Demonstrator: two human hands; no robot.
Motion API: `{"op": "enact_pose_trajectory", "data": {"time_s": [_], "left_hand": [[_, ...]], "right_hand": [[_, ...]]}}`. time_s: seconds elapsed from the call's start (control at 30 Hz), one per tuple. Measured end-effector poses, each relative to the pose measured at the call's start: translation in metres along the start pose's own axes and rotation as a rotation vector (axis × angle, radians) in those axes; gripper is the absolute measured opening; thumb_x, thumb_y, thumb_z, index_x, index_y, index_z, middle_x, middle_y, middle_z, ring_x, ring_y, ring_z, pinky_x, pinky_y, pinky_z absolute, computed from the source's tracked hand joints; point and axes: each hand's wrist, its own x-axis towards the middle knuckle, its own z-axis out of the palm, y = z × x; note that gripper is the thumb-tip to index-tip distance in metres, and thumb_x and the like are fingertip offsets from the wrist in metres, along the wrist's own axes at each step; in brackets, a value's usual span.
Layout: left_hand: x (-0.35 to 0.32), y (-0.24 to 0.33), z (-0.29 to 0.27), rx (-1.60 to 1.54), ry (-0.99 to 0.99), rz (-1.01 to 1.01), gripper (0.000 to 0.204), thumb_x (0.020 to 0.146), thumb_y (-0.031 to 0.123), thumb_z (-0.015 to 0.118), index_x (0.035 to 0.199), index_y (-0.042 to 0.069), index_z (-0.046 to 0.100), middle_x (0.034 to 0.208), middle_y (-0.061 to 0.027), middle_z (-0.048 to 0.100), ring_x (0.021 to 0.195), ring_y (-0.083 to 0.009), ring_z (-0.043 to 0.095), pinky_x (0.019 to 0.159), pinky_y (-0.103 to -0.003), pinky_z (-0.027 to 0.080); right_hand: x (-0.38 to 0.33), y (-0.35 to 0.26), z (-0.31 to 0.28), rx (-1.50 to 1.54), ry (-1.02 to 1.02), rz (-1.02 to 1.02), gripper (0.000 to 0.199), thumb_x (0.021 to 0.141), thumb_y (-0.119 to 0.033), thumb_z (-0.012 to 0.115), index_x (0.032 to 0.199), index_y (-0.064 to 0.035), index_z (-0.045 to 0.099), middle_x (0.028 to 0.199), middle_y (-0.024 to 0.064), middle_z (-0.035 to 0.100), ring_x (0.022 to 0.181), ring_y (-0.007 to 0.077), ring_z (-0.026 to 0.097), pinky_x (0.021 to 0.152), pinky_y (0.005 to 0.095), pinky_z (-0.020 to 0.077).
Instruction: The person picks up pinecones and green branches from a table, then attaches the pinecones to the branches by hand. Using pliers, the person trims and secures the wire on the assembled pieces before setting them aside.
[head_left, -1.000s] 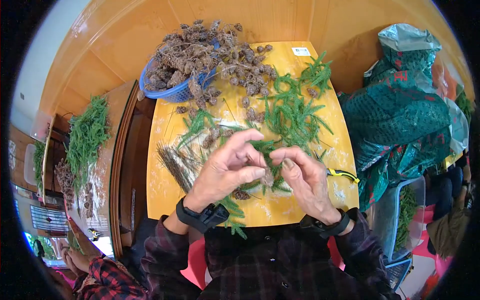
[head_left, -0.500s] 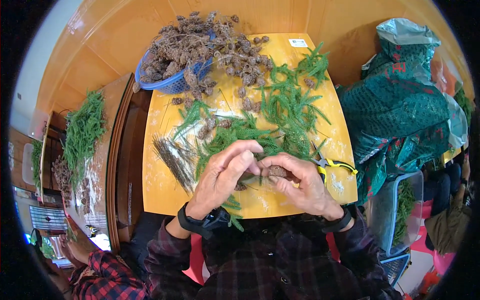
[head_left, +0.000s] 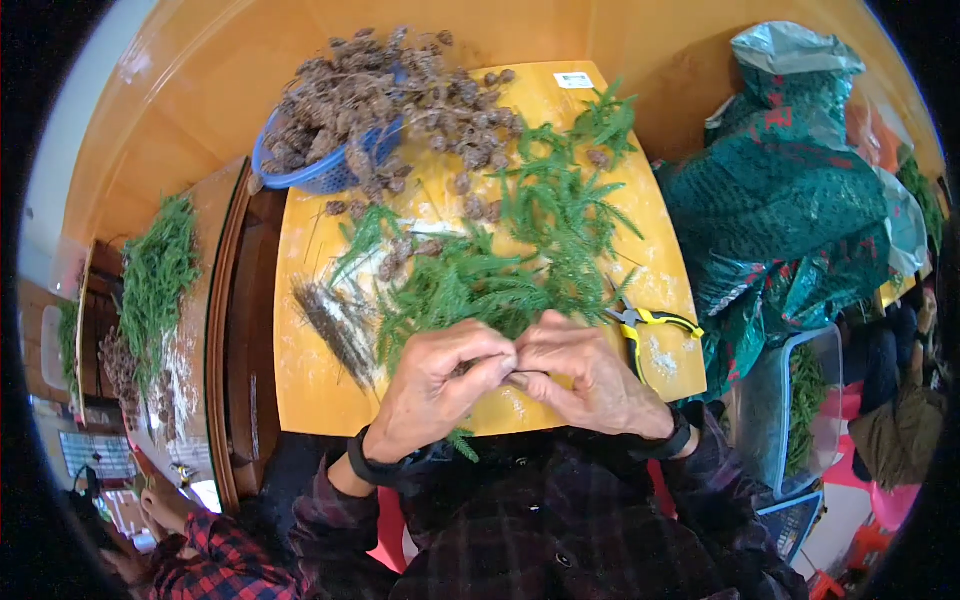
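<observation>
My left hand [head_left: 445,378] and my right hand [head_left: 590,378] meet over the table's front edge, fingertips pinched together. A small dark piece shows between them; I cannot make out what my left fingers grip. Half a second ago a brown pine cone lay in my right hand; its curled fingers now hide it. Just beyond my hands lie green needle sprigs [head_left: 465,285]. A bundle of thin dark wires [head_left: 338,325] lies left of them. Yellow-and-black handled pliers [head_left: 640,320] rest to the right, jaws spread.
A blue basket [head_left: 335,178] heaped with pine cones [head_left: 350,100] stands at the back left of the yellow table [head_left: 315,405]. Green plastic sacks [head_left: 780,210] and a clear bin [head_left: 785,410] flank the right. At left, a person in a checked sleeve [head_left: 235,555] sits by another table.
My fingers have come together and my right hand has closed, covering the pine cone seen before. Both hands sit slightly lower in the view, which has shifted a little.
</observation>
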Motion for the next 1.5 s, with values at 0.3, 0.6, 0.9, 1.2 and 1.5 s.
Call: {"op": "enact_pose_trajectory", "data": {"time_s": [0.3,0.6,0.9,1.2,1.5], "left_hand": [[-0.006,0.006,0.008,-0.135,0.16,0.006,0.005,0.085,-0.003,0.059,0.088,-0.004,0.063,0.082,-0.0092,0.063,0.071,-0.0148,0.059,0.062,-0.026,0.046],[0.063,-0.016,0.051,0.543,0.044,0.299,0.016,0.076,0.003,0.064,0.091,-0.002,0.061,0.082,-0.0137,0.053,0.084,-0.0291,0.051,0.077,-0.039,0.044],[0.07,-0.036,0.074,0.919,0.01,0.266,0.019,0.069,0.008,0.068,0.086,0.001,0.06,0.087,-0.0179,0.047,0.092,-0.0366,0.044,0.083,-0.046,0.037],[0.057,-0.008,0.022,-0.044,0.262,-0.055,0.008,0.091,0.004,0.052,0.09,0.002,0.06,0.081,0.0009,0.061,0.073,-0.0068,0.051,0.069,-0.025,0.043],[0.05,-0.008,0.026,0.075,-0.008,-0.068,0.026,0.094,0.023,0.055,0.093,-0.003,0.061,0.072,-0.0037,0.059,0.066,-0.0112,0.054,0.061,-0.028,0.044]], "right_hand": [[-0.013,-0.002,0.014,0.189,0.198,0.018,0.019,0.094,-0.011,0.053,0.09,0.0055,0.061,0.084,0.0134,0.063,0.075,0.0234,0.061,0.065,0.0321,0.0465],[-0.019,-0.012,-0.012,0.311,0.903,0.104,0.032,0.103,-0.022,0.039,0.093,0.0027,0.057,0.094,0.0087,0.057,0.073,0.0083,0.046,0.062,0.0222,0.0387],[-0.017,-0.003,-0.019,0.341,0.925,0.143,0.033,0.103,-0.025,0.039,0.091,-0.0009,0.058,0.091,0.0029,0.056,0.064,0.003,0.038,0.054,0.0193,0.0299],[-0.022,0.001,-0.021,0.359,0.902,0.244,0.031,0.102,-0.023,0.044,0.092,-0.0005,0.062,0.104,0.0059,0.063,0.061,0.0007,0.038,0.052,0.0169,0.0317],[-0.024,0.033,-0.025,-0.395,0.584,0.293,0.017,0.092,-0.009,0.056,0.084,0.0026,0.066,0.092,0.0137,0.066,0.078,0.0227,0.063,0.065,0.0341,0.0482]]}}
